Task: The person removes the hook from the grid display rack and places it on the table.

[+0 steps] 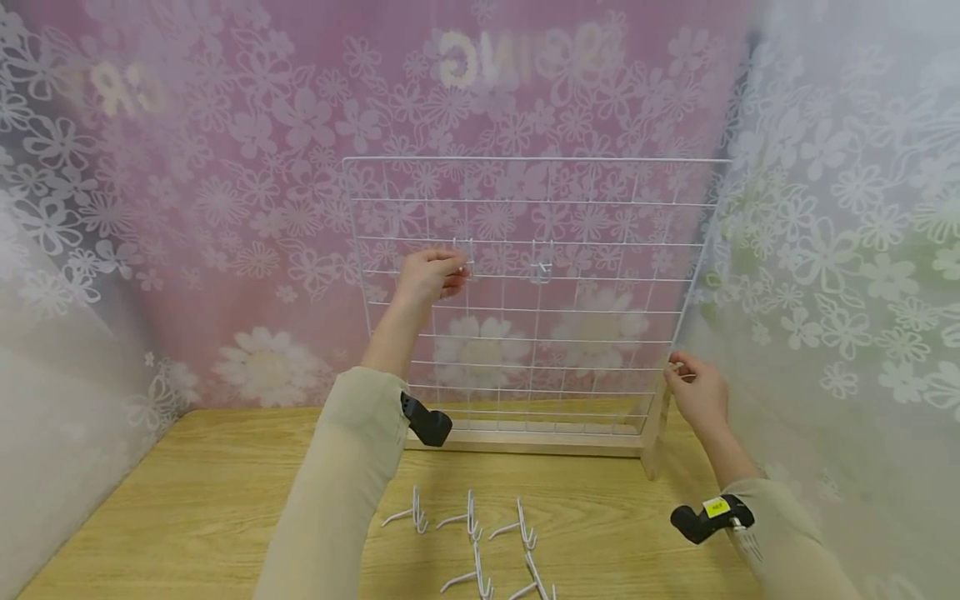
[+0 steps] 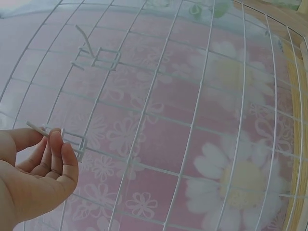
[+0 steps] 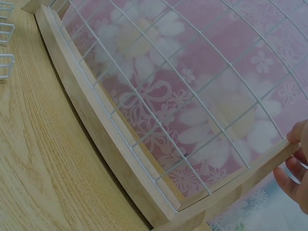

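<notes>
A white wire grid panel (image 1: 540, 157) stands upright in a wooden stand (image 1: 525, 443). My left hand (image 1: 429, 275) pinches the prong of a white wire hook (image 2: 35, 128) between thumb and fingers; the hook's bent back sits against the grid wires. To its right a second wire hook (image 1: 542, 271) hangs on the same horizontal wire, its prong sticking out. At the grid's lower right edge, my right hand (image 1: 699, 392) holds the stand's wooden side post (image 3: 240, 185), thumb at the near side and fingers beyond it.
Several loose white hooks (image 1: 472, 517) lie on the wood-grain table (image 1: 187, 500) in front of the stand. Behind the grid hangs a pink flowered sheet (image 1: 225, 192), and a pale flowered sheet (image 1: 847, 275) rises close beyond my right hand.
</notes>
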A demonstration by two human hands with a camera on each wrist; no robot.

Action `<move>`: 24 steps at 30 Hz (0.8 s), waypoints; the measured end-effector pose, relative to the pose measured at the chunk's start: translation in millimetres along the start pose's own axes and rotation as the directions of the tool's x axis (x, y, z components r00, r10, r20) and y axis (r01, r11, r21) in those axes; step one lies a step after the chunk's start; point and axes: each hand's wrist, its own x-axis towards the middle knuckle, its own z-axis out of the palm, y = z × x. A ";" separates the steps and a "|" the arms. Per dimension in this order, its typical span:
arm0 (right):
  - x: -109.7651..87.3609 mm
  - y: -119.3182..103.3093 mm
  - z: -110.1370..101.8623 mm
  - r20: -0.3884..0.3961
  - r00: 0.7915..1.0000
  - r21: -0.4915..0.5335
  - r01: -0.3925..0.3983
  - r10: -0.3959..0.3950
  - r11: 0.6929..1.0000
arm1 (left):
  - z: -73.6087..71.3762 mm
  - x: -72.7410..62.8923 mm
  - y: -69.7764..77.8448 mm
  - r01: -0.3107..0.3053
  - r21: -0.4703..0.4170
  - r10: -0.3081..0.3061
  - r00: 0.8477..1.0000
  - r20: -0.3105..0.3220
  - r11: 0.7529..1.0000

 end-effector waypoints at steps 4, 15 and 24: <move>-1.0 -0.1 1.2 0.006 1.000 -0.001 0.002 -0.002 1.000 | -1.0 0.6 0.3 0.035 -0.053 -0.035 0.999 -0.008 0.998; -1.0 -0.8 2.0 -0.003 1.000 0.011 0.002 -0.002 1.000 | -8.3 -1.8 3.9 0.026 -0.150 -0.025 1.000 0.009 0.988; -0.1 -1.8 -0.6 -0.007 1.000 0.000 0.010 -0.010 1.000 | -19.0 -11.0 0.1 -0.033 -0.028 0.035 0.997 0.067 0.999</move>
